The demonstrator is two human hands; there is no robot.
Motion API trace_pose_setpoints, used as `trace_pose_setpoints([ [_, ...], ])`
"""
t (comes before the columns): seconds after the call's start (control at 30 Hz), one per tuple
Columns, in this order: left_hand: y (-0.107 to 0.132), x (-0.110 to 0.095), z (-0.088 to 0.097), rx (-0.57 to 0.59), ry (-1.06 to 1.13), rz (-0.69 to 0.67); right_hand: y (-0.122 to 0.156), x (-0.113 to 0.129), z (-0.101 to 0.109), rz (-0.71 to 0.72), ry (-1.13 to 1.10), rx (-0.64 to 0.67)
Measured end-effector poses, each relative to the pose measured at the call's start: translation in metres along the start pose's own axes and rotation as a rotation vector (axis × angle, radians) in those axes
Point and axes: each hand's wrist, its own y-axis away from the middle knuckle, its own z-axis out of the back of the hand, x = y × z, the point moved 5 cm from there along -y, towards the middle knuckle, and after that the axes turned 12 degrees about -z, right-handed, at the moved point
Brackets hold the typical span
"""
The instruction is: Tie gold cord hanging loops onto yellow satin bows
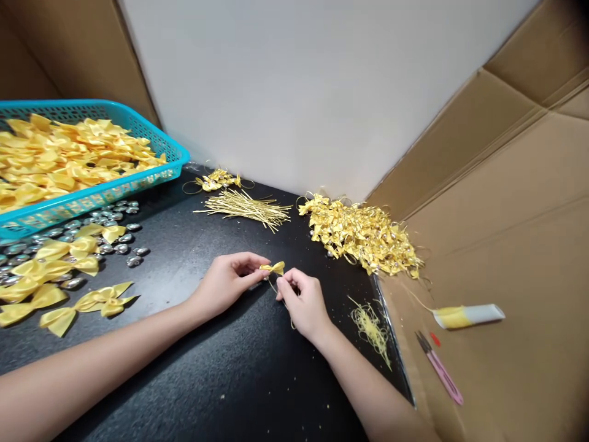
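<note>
Above the middle of the black table, my left hand (232,276) pinches a small yellow ribbon bow (277,267) between thumb and fingers. Just right of it, my right hand (304,301) is closed on a thin gold cord (291,318), part of which hangs below the fingers. The two hands nearly meet, and the fingertips hide where the cord joins the bow. Beyond them lies a bundle of cut gold cords (251,209). A heap of bows with beads and cord loops (363,236) lies to the back right.
At left, a turquoise basket (177,161) holds many yellow bows. Loose bows (103,299) and silver beads (122,248) lie before it. Right are thread scraps (372,331), a thread spool (469,315) and pink thread snips (439,368). Cardboard walls (515,202) border the table.
</note>
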Motion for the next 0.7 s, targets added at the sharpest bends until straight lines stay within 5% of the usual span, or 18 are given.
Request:
trace_pose_setpoints([
  [0.2,0.0055,-0.0035,-0.0021,-0.056,0.054,0.032,0.001,-0.0023,-0.007,0.119,-0.002,-0.041],
  [0.7,0.0106,-0.0069,-0.0025,-0.039,0.064,0.005,0.0011,-0.0008,-0.008,0.116,0.014,-0.017],
])
